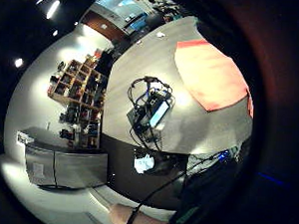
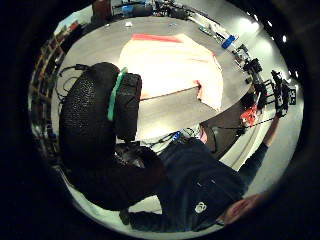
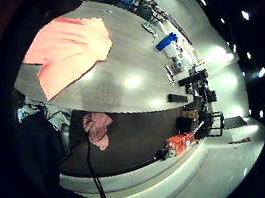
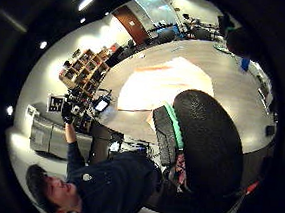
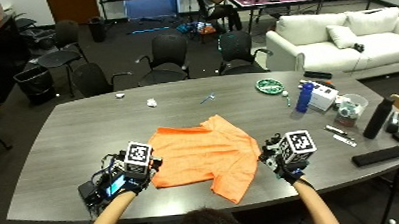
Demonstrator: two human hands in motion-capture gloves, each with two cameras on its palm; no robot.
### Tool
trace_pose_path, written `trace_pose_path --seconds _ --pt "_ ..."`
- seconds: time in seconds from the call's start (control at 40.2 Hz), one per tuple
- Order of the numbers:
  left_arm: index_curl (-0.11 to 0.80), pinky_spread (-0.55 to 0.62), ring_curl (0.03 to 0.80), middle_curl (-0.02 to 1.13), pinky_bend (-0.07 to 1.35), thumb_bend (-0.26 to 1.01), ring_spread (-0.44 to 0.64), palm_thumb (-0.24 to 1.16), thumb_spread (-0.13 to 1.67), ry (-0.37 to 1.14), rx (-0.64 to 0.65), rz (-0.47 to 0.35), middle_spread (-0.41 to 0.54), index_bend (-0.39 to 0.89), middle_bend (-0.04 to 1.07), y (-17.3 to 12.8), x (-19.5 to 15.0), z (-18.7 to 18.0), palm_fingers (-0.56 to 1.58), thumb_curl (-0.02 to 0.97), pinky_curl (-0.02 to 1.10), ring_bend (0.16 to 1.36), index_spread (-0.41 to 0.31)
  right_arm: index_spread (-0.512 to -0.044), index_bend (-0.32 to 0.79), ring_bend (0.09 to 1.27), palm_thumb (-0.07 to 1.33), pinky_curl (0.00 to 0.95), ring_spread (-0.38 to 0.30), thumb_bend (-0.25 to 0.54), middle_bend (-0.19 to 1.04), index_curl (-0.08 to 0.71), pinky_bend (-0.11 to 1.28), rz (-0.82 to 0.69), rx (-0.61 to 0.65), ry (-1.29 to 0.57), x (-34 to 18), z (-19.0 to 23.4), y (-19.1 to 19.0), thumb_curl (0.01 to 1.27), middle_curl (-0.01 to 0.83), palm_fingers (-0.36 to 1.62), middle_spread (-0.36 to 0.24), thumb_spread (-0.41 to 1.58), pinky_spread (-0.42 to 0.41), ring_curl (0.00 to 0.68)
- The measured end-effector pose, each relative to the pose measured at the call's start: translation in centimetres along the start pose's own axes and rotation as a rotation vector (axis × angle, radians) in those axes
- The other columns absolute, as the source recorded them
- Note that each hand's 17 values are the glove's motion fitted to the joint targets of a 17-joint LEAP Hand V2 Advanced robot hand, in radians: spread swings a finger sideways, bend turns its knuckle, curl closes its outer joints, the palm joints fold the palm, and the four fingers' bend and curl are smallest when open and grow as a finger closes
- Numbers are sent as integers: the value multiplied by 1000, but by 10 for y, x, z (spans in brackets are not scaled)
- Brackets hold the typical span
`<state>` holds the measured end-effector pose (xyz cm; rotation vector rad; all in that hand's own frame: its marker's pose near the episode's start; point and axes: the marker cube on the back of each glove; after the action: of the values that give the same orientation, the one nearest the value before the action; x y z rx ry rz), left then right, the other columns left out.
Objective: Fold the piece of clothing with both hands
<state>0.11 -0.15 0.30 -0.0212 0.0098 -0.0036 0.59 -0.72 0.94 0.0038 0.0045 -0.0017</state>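
An orange T-shirt (image 5: 204,154) lies spread flat on the grey table (image 5: 73,131), its lower right part reaching toward the near edge. My left hand (image 5: 133,170) hovers just off the shirt's left edge and holds nothing. My right hand (image 5: 287,159) hovers beside the shirt's right edge, also free of the cloth. The palm views show the shirt (image 1: 211,75) (image 2: 170,60) (image 3: 69,48) (image 4: 164,83) lying a little way off on the table, with no cloth between the fingers. A bare thumb (image 2: 100,125) fills part of the left thumb side view, and another thumb (image 4: 204,142) shows in the right one.
A black device with cables (image 5: 99,188) sits by my left hand near the table's front edge. At the right stand a blue bottle (image 5: 305,97), a white box (image 5: 325,95), a black bottle (image 5: 376,118) and a black case (image 5: 379,155). A green plate (image 5: 270,85) lies further back. Office chairs (image 5: 167,53) line the far side.
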Motion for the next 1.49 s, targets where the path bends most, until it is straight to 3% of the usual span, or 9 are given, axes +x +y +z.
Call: trace_pose_path --seconds 0.124,0.199,0.448,0.722,0.97,1.095,1.269,1.493 --pt "111 142 157 121 317 134 149 207 744 17 -69 -3 41 172 185 6 3 -9 467 63 133 479 -59 -167 264 344 339 142 -14 226 254 177 290 -11 -10 8 -8 -6 -1 77 134 657 -80 731 87 161" --pt "114 164 198 140 369 133 184 213 894 36 -83 0 78 102 149 7 6 -13 371 83 180 536 -33 -189 249 342 351 172 -16 229 246 215 283 -20 -18 6 -17 -13 1 94 165 645 -79 884 100 190" --pt "131 204 250 177 458 107 240 217 1156 95 -123 35 153 112 168 12 12 -15 252 137 257 642 15 -221 193 313 365 220 -19 205 217 279 246 -40 -57 -7 -41 -19 -2 141 235 650 -55 1162 119 231" --pt "205 234 257 209 449 69 298 250 1205 139 -218 65 190 176 160 6 14 1 223 196 286 631 34 -232 169 290 375 261 -14 164 179 313 229 -96 -88 -16 -72 -26 -14 177 281 650 -47 1269 122 262" --pt "257 258 253 232 436 37 333 308 1174 151 -339 108 202 171 185 -10 21 22 214 246 304 604 26 -235 166 284 385 291 -13 124 173 330 233 -129 -79 -45 -84 -22 -24 201 301 642 -87 1303 121 286" --pt "265 264 245 269 402 23 346 342 1161 172 -350 108 168 149 245 -22 24 32 232 265 303 568 29 -235 164 283 378 302 -13 99 174 334 232 -126 -98 -40 -86 -22 -27 210 309 637 -67 1312 121 296" --pt "279 269 241 311 367 -6 354 366 1150 206 -402 130 130 157 283 -37 37 50 260 285 304 538 21 -236 165 278 382 315 -13 71 171 340 232 -103 -121 -15 -78 -15 -34 221 313 629 -101 1317 121 307" --pt "284 272 249 380 370 -18 251 392 1122 208 -509 181 49 147 380 -43 53 97 394 305 315 514 15 -246 166 282 394 327 -9 41 166 347 233 -84 -144 -18 -72 -15 -26 235 317 618 -110 1323 125 320"
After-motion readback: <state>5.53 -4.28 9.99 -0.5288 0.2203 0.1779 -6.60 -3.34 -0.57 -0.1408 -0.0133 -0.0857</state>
